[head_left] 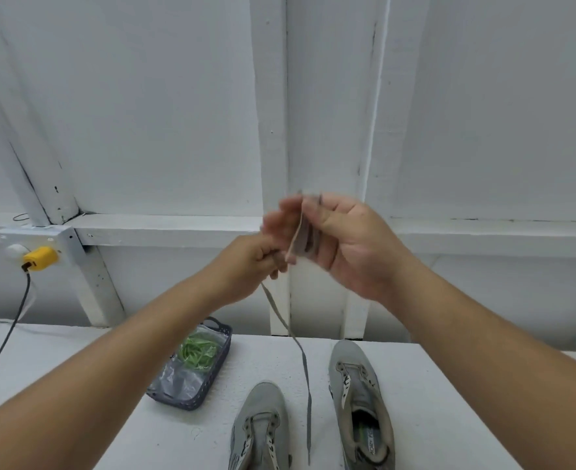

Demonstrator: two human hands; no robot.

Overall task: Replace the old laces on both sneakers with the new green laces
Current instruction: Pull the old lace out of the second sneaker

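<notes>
Winding old grey lace (305,371) between raised hands.
Right hand (344,242) gripping folded loops, left hand (256,262) pinching strand; tail dangling below, over two sneakers (261,432) on worktop (432,418); green laces (198,351) in basket (195,398) under left forearm.

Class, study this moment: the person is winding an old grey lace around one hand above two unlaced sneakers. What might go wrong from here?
1. The grey lace dangles from the left hand between both sneakers; its tail may snag the right sneaker or the left sneaker.
2. The coil on the right hand looks loose and could slip off.
3. The basket holding the green laces sits under the left forearm and might get knocked.
</notes>
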